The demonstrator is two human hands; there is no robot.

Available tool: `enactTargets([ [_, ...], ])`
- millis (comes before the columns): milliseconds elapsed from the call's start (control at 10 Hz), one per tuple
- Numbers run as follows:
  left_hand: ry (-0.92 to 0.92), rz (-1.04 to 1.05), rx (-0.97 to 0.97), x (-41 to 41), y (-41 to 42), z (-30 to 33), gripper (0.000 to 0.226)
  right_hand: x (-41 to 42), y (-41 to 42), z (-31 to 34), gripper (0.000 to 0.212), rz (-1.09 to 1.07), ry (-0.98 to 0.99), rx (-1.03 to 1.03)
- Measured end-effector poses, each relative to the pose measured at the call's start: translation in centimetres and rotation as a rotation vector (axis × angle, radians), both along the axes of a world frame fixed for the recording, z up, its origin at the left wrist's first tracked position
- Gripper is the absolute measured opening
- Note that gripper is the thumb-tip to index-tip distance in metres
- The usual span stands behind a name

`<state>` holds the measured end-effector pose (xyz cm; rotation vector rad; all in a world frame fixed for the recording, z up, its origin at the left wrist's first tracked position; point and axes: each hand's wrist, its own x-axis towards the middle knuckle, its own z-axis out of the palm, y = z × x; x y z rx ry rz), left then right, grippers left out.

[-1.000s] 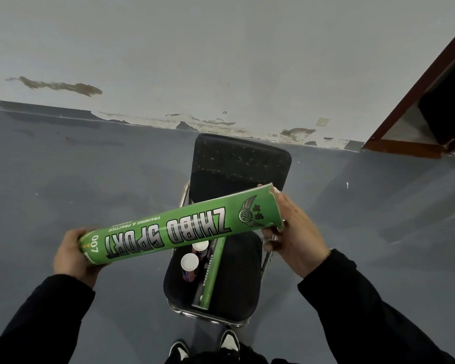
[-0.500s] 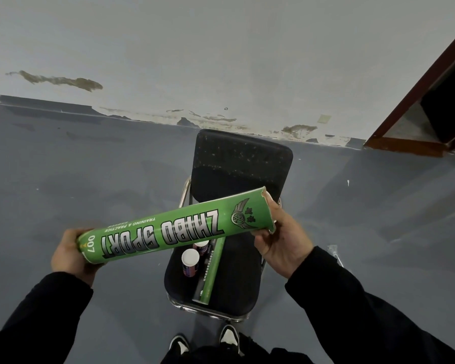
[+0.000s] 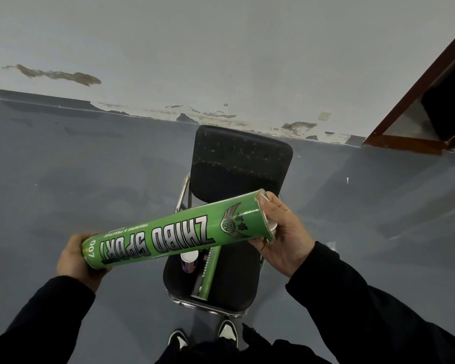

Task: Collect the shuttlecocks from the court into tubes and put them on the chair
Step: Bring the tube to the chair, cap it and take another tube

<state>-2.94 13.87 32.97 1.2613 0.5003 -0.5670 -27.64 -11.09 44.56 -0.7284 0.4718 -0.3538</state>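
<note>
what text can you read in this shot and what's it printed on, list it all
"ZHIBO SPORT": big silver letters, upside down to the camera, on the green tube.
"TRAINING & PRACTICE": small white line on that tube.
"007": near the end in the left hand.
Winged round logo near the right hand: lettering too small to read.
Slim green tube on the chair: print blurred, unreadable.

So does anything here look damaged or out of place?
Yes. The green tube held in both hands has a torn, ragged rim at the open end by the right hand. Behind the chair, the wall is peeling and stained along its base. Nothing looks spilled.
</note>
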Motion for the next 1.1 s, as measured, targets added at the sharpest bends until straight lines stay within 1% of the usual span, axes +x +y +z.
enactTargets([
  [100, -0.011, -0.120, 0.025, -0.5, 0.1, -0.4, 0.020, 0.3, 0.3, 0.6, 0.039, -0.027, -0.038, 0.007],
  [200, 0.066, -0.172, 0.085, -0.5, -0.2, -1.0, 0.022, 0.5, 0.5, 0.8, 0.024, -0.064, -0.067, -0.041],
  [300, 0.146, -0.261, 0.118, -1.1, -0.1, -1.2, 0.024, 0.9, 1.0, 2.0, 0.026, -0.104, -0.061, -0.126],
  [400, 0.201, -0.330, 0.202, -1.3, 0.4, -1.7, 0.019, 0.7, 1.4, 2.4, 0.030, -0.098, -0.022, -0.259],
  [500, 0.265, -0.449, 0.239, -1.7, 0.8, -1.9, 0.023, 0.6, 2.1, 2.6, 0.028, -0.118, -0.043, -0.324],
  [600, 0.309, -0.470, 0.244, -2.5, 1.2, -2.6, 0.023, 1.2, 1.9, 2.3, 0.027, -0.065, 0.002, -0.304],
  [700, 0.320, -0.323, 0.212, -2.5, 1.3, -3.2, 0.018, 1.7, 0.3, 0.6, 0.020, 0.055, 0.161, -0.100],
  [800, 0.270, -0.232, 0.147, -2.2, 0.8, -3.2, 0.017, 1.8, -1.6, -1.9, 0.043, 0.002, 0.261, 0.079],
  [900, 0.274, -0.221, 0.174, -2.0, 0.6, -2.9, 0.020, 1.9, -2.7, -3.1, 0.061, -0.080, 0.343, 0.113],
  [1000, 0.285, -0.208, 0.174, -1.9, 0.7, -2.8, 0.022, 1.7, -3.4, -4.1, 0.071, -0.138, 0.384, 0.140],
  [1100, 0.257, -0.181, 0.162, -2.3, 0.4, -2.8, 0.023, 1.1, -3.6, -5.5, 0.075, -0.186, 0.415, 0.124],
])
